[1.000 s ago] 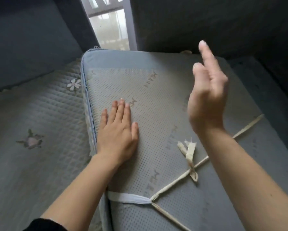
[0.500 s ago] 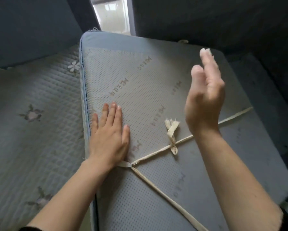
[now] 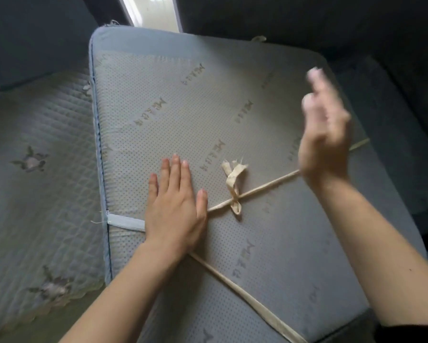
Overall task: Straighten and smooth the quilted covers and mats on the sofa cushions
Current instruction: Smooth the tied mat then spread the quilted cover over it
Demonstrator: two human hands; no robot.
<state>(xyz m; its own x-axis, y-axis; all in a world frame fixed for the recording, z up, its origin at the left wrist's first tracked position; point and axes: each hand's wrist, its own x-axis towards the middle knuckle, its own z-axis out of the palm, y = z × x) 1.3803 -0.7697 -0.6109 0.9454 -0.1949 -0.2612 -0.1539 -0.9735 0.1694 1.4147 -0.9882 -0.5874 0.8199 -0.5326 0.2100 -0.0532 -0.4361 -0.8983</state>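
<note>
Left hand (image 3: 177,209) presses flat, fingers straight, on the cushion (image 3: 183,95) filling centre frame, mat (image 3: 39,194) at left; blurred right hand (image 3: 324,139) hangs raised, open and empty, apparently mid-pat, needing a downward smoothing stroke next.

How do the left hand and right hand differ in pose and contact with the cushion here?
The left hand lies flat, palm down, on the cushion; the right hand is raised above it, edge-on to the camera. The left hand is sharp, the right hand blurred. The left hand covers part of the cream strap; the right hand touches nothing visible. Both are bare, open and empty.
</note>
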